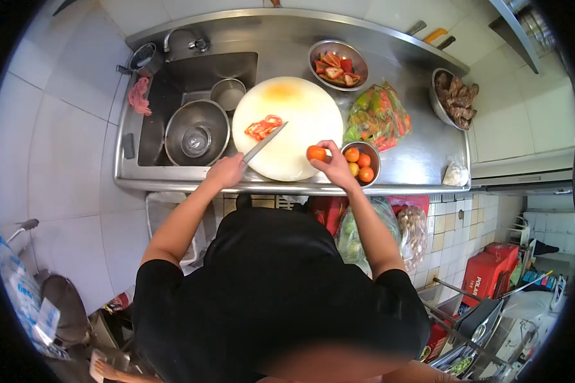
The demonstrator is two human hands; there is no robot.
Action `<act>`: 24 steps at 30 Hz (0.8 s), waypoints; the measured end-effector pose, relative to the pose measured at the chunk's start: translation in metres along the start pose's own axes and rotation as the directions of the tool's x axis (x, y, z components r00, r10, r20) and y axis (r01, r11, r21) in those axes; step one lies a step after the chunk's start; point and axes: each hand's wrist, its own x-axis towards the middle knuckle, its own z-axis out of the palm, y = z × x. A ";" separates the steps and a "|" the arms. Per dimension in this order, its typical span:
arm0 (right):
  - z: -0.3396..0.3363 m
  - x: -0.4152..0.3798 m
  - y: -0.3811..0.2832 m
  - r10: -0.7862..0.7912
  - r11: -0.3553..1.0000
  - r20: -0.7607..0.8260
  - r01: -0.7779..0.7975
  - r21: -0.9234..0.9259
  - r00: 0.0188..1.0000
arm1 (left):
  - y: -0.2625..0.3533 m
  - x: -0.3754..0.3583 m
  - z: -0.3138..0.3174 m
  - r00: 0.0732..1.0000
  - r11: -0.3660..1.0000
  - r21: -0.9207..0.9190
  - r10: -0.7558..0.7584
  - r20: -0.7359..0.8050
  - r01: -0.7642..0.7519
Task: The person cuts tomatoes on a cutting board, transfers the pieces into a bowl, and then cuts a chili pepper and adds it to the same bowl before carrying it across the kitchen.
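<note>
My left hand (225,171) is closed around the handle of a knife (266,142), whose blade slants up and right over the round white cutting board (297,105). The blade's far end lies beside a small pile of sliced tomato (262,127), or a similar red vegetable. In my right hand (336,167) is a whole tomato (315,153), held by the fingers at the board's right edge. Just right of that hand stands a metal bowl (376,167) with several more tomatoes (364,159) in it.
Behind sits a bowl of cut red peppers (333,67), with a plastic bag of peppers (378,118) to its right. A bowl of brown meat-like pieces (453,99) stands at the far right. The sink (214,64) on the left holds a large metal bowl (218,121) and a pot (228,94).
</note>
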 end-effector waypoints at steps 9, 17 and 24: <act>0.158 0.026 -0.002 -0.478 0.657 -0.231 0.170 -0.735 0.848 | -0.031 -0.001 -0.022 0.979 0.995 0.033 0.086 0.187 -0.094; 0.162 0.019 0.000 -0.520 0.535 -0.240 0.093 -0.840 0.820 | -0.024 -0.029 -0.053 0.953 0.971 0.029 0.225 0.202 -0.236; 0.152 0.020 -0.009 -0.462 0.589 -0.208 0.123 -0.799 0.862 | -0.046 -0.071 -0.061 0.954 0.971 0.135 0.161 0.254 -0.200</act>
